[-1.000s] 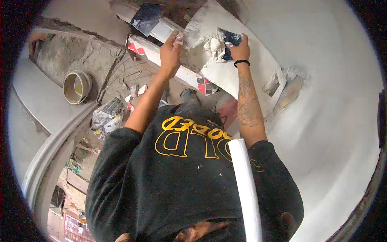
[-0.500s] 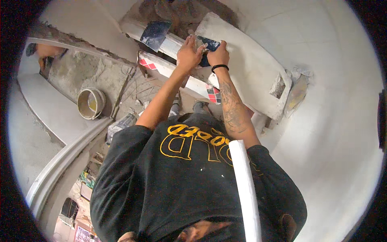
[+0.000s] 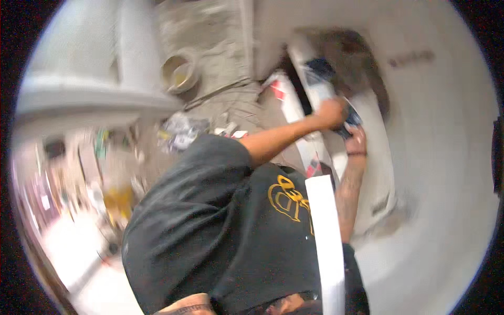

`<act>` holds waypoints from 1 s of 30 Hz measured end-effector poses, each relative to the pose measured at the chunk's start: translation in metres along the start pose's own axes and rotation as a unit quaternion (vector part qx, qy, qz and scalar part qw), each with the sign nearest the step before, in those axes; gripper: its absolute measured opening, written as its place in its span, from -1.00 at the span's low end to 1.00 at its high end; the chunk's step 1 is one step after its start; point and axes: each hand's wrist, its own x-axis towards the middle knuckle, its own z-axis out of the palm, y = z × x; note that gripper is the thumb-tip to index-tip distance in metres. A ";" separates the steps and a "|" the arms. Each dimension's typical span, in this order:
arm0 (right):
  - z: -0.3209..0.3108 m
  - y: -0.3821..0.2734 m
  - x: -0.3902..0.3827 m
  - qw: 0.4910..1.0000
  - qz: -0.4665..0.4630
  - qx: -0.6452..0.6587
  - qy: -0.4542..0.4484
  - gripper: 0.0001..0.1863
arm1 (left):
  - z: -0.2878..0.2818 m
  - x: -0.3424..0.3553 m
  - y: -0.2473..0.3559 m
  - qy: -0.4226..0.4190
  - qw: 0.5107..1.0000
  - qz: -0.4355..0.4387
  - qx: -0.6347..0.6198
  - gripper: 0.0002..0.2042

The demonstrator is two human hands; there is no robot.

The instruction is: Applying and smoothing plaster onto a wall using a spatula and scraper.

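My left hand (image 3: pixel 332 113) is curled closed against the upper end of a dark blue flat piece (image 3: pixel 353 116). Motion blur hides what its fingers hold. From the lower side my right hand (image 3: pixel 357 140), with a dark band at the wrist, grips the same piece. Both hands are above a pale ledge beside a smooth white slab (image 3: pixel 379 168). Farther up the ledge rests a second dark blue flat piece (image 3: pixel 319 71).
A pale strip with red patterned patches (image 3: pixel 277 90) runs along the ledge's left side. A rough brown recess (image 3: pixel 359 60) lies beyond. Left are a bucket (image 3: pixel 192 79) and a crumpled plastic bag (image 3: pixel 185 131). A white wall (image 3: pixel 441 136) curves along the right.
The whole view has swung left, so ledge and hands appear farther right. My left hand has changed from spread fingers to a curled grip. The right hand stays on the dark blue piece.
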 end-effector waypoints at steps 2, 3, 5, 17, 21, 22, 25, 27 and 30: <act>0.018 0.004 0.002 0.990 0.021 -0.140 -0.009 -0.57 | -0.024 -0.015 -0.003 -0.034 0.998 -0.043 0.024 -0.80; 0.028 0.008 0.004 0.983 0.040 -0.180 -0.027 -0.62 | -0.037 -0.029 -0.008 -0.046 0.997 -0.035 0.051 -0.81; 0.052 0.021 0.013 0.988 0.069 -0.128 -0.053 -0.72 | -0.067 -0.057 -0.022 0.013 0.998 -0.012 0.063 -0.81; 0.260 0.182 -0.043 0.868 0.407 0.020 -0.285 -0.71 | -0.179 -0.311 -0.102 0.110 0.923 -0.359 0.082 -0.74; 0.321 0.195 -0.080 0.833 0.416 -0.018 -0.364 -0.65 | -0.196 -0.369 -0.120 0.211 0.900 -0.374 0.071 -0.77; 0.338 0.197 -0.084 0.826 0.402 -0.097 -0.382 -0.63 | -0.201 -0.378 -0.129 0.197 0.891 -0.403 0.070 -0.77; 0.397 0.225 -0.109 0.815 0.429 -0.091 -0.378 -0.69 | -0.226 -0.426 -0.158 0.285 0.879 -0.381 0.033 -0.79; 0.445 0.254 -0.129 0.795 0.448 -0.110 -0.394 -0.72 | -0.251 -0.470 -0.179 0.376 0.860 -0.337 0.074 -0.79; 0.525 0.306 -0.167 0.786 0.453 -0.100 -0.410 -0.69 | -0.305 -0.547 -0.208 0.390 0.832 -0.386 0.080 -0.77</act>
